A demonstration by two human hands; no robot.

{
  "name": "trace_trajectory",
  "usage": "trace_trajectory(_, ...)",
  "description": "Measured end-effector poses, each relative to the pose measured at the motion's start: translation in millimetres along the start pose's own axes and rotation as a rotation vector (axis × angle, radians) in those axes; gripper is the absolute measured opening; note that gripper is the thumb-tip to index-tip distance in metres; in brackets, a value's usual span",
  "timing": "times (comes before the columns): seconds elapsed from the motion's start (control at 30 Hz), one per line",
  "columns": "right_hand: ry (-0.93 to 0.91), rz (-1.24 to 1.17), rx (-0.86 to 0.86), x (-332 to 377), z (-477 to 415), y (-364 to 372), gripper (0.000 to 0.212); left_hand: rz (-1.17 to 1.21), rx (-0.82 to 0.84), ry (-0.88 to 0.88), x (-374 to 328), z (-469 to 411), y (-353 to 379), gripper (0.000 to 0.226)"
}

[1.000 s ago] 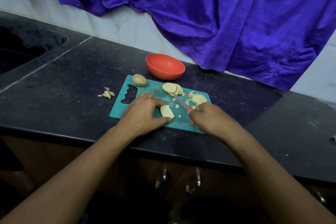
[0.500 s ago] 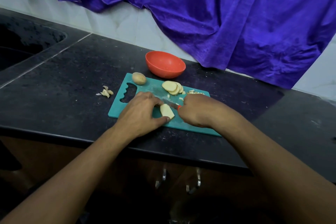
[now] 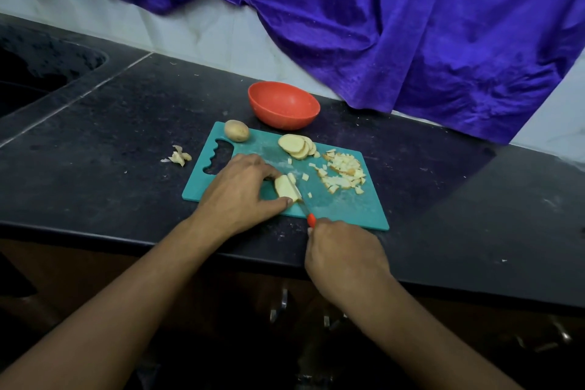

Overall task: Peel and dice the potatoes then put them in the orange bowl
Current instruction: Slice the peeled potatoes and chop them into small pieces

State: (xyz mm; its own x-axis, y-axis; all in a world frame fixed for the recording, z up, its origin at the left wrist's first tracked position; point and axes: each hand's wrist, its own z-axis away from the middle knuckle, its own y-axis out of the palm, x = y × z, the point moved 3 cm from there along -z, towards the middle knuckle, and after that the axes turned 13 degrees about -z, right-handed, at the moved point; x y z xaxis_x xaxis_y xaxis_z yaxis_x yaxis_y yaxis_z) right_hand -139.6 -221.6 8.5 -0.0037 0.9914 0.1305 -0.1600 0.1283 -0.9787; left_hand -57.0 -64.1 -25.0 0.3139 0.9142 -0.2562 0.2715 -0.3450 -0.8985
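On the teal cutting board (image 3: 348,209) my left hand (image 3: 240,193) holds a stack of potato slices (image 3: 285,188) between thumb and fingers. My right hand (image 3: 345,253) grips the red handle of a knife (image 3: 302,203); its blade lies against the right side of the stack. More slices (image 3: 296,146) lie fanned at the back of the board. A heap of diced potato (image 3: 343,172) sits at the board's right. One unpeeled potato (image 3: 236,130) rests at the back left corner. The orange bowl (image 3: 284,104) stands behind the board and looks empty.
Potato peel scraps (image 3: 179,157) lie on the black counter (image 3: 110,136) left of the board. A dark sink (image 3: 38,73) is at far left. A purple cloth (image 3: 395,25) hangs down the wall to the counter's back right. Cabinet handles (image 3: 281,304) show below the edge.
My right hand has drawn back toward the counter's front edge, pulling the knife along the stack. The diced heap is uncovered again. My left hand stays on the slices.
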Motion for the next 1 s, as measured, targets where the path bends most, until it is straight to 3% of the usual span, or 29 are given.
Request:
trace_trajectory(0.17, 0.054, -0.253, 0.104, -15, -24, -11, 0.036, 0.010, -0.005, -0.001, -1, 1, -2, 0.056)
trace_trajectory(0.37, 0.200, -0.693, 0.236, -30, -43, -31, 0.028, 0.017, 0.011, -0.007, 1, 1, -2, 0.063)
trace_trajectory(0.5, 0.108, -0.471, 0.161, -17, -42, -56, 0.030, 0.039, 0.008, -0.011, 3, 1, -1, 0.062)
trace_trajectory(0.73, -0.016, -0.169, 0.176, 11, -45, -61, 0.023, 0.056, -0.017, -0.019, 1, 3, -2, 0.053)
trace_trajectory(1.0, -0.005, -0.091, 0.186, 30, -40, -57, 0.018, 0.059, -0.025, -0.002, 3, 3, 0, 0.048)
